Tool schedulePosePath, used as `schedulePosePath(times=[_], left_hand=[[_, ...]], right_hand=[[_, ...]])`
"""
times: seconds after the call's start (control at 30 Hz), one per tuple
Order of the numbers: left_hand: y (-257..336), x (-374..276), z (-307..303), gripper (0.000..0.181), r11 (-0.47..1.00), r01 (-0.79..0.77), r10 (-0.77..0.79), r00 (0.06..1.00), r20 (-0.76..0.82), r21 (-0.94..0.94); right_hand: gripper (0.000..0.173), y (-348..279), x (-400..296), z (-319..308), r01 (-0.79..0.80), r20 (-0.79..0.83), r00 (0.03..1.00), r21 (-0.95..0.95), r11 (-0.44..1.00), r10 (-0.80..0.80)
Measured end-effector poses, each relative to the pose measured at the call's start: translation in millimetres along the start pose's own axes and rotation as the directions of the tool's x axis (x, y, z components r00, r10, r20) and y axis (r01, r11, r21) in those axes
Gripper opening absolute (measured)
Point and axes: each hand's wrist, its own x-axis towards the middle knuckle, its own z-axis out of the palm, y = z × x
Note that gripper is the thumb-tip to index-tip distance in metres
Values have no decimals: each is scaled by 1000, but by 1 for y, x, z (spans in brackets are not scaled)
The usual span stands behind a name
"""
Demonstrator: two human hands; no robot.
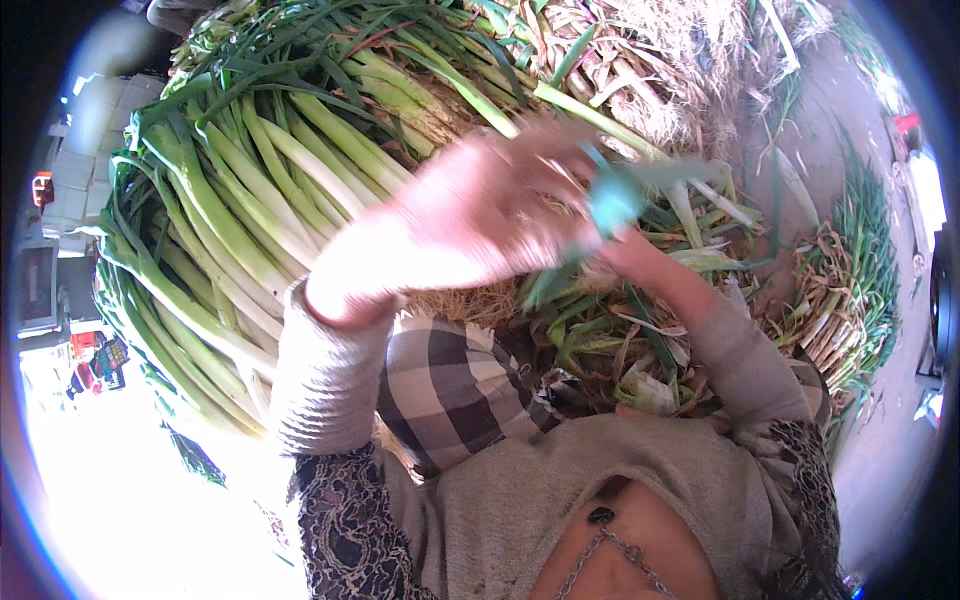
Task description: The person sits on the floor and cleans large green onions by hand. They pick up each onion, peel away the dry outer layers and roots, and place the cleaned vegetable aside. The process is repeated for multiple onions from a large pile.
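My left hand (480, 206), blurred by motion, reaches across the middle of the view, above a pile of trimmed leeks (247, 195) with pale stalks and green tops. Its fingers meet or overlap my right hand (611, 251), which is mostly hidden behind it. Around the fingers are a blurred teal thing (616, 201), whose kind I cannot tell, and some green leaf. Whether either hand grips anything is unclear. A tangle of brown roots (480, 300) lies below my left hand.
Untrimmed leeks with dry leaves and white roots (637, 82) are heaped at the top. Loose leaf scraps (585, 322) lie by my checked trouser leg (457, 375). Another bundle of thin green-topped plants (847, 300) rests on the floor (810, 142) at right.
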Motion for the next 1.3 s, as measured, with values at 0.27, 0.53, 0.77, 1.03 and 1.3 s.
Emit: schedulePosePath(times=[0.27,0.53,0.77,1.03,1.3], left_hand=[[11,18,65,40,968,174,-179,984,8,183],[-32,56,62,60,263,-42,-467,869,-165,-964],[30,57,51,43,106,-235,-98,965,-245,-966],[73,58,31,16,296,-373,-53,913,-405,-879],[18,23,11,13,484,-359,-229,828,-512,-798]], right_hand=[[27,-107,-186,-77,-214,-116,967,102,971,225],[49,-197,-342,-57,-97,-556,830,-212,973,-39],[71,-138,-434,-12,163,-962,56,-254,953,-266],[47,-128,-390,-43,-123,-192,975,-63,990,109],[29,-117,-280,1,-187,-79,976,183,965,204]])
